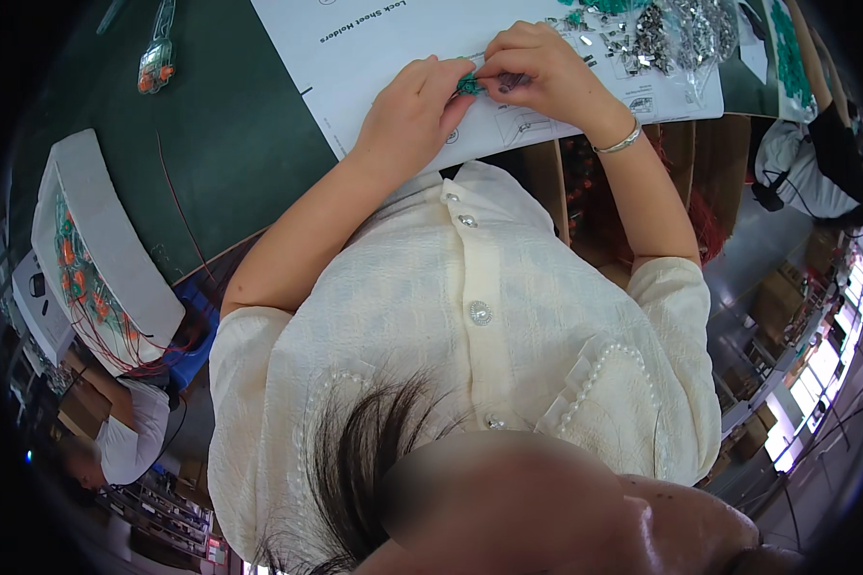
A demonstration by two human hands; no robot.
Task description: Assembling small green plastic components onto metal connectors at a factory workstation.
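My left hand (405, 113) is closed, its thumb and fingertips pinching a small green part (468, 84) over the printed white sheet (355, 72). From the other side my right hand (549, 79) meets it, also closed, with thumb and forefinger pressed together against the green part. Whatever those right fingertips hold is too small and too covered to make out. Just beyond the right hand, a heap of small silvery metal pieces (647, 40) lies on the sheet, with loose ones scattered toward my fingers. More green parts (609, 5) lie at the far edge.
The sheet lies on a dark green tabletop (230, 115). A clear bag with orange pieces (157, 69) rests at the far left. Nearer left, a white box (115, 230) holds green and orange parts with red wires. Other people sit at left (134, 431) and right (815, 163).
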